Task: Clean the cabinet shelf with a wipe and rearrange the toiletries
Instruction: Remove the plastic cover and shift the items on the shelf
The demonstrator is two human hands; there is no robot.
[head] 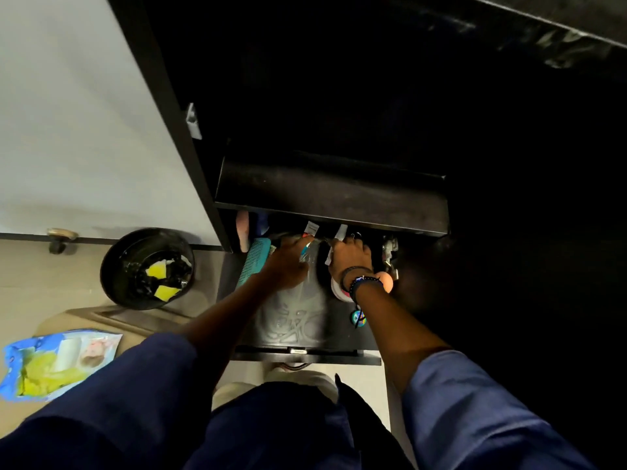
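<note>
Both hands reach into the lower shelf [346, 334] of a dark cabinet. My left hand [288, 264] pinches the top of a clear plastic pouch [295, 317], which lies on the shelf with something red and teal inside near its mouth. Beside it, my right hand [349, 259], with bracelets on the wrist, is curled around a small white sachet [328, 257]. Two more white sachets [311, 228] stand just behind the fingers. A teal comb [255, 262] lies left of my left hand. Under my right wrist sit a white jar [338, 293] and an orange ball-like thing [386, 281].
The bare upper shelf [332, 198] overhangs the hands. A pink item [242, 232] stands at the shelf's left wall, a metal hinge [390, 252] at its right. On the floor to the left are a black bin [147, 269] holding yellow wipes and a blue wipe pack [51, 361].
</note>
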